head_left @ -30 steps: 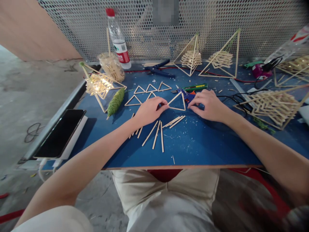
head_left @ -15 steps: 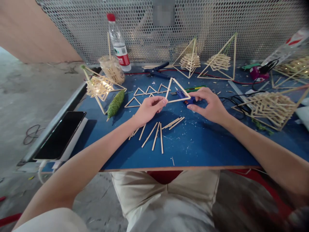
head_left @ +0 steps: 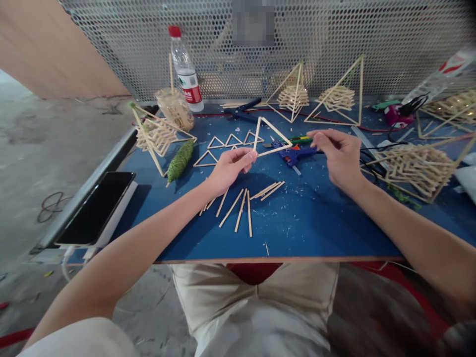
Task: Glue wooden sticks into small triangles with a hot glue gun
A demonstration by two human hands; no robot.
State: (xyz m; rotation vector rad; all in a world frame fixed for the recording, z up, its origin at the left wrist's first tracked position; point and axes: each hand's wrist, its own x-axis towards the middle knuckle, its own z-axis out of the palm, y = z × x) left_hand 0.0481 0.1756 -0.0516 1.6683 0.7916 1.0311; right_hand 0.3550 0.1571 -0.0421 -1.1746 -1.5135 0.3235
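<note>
My left hand (head_left: 235, 167) pinches a triangle of thin wooden sticks (head_left: 274, 150) by its near left corner, holding it above the table. My right hand (head_left: 337, 154) hovers to the right of the triangle, apart from it. Its thumb and fingertips are drawn together; whatever is between them, if anything, is too small to make out. On the table between the triangle and my right hand lies a blue glue gun (head_left: 293, 155), with a green and yellow tool (head_left: 300, 140) behind it. Smaller stick triangles (head_left: 233, 140) lie behind my left hand.
Loose sticks (head_left: 242, 210) lie on the blue table (head_left: 320, 225) in front. A green yarn bundle (head_left: 180, 161), a phone (head_left: 99, 208), a jar (head_left: 174, 110) and a water bottle (head_left: 188, 74) are leftward. Stick pyramids (head_left: 293, 96) line the back; blue pliers (head_left: 243, 109) lie nearby.
My right hand has moved right, away from the triangle's corner, and its fingers have closed together. The glue gun is now uncovered. My left hand still holds the triangle in nearly the same place.
</note>
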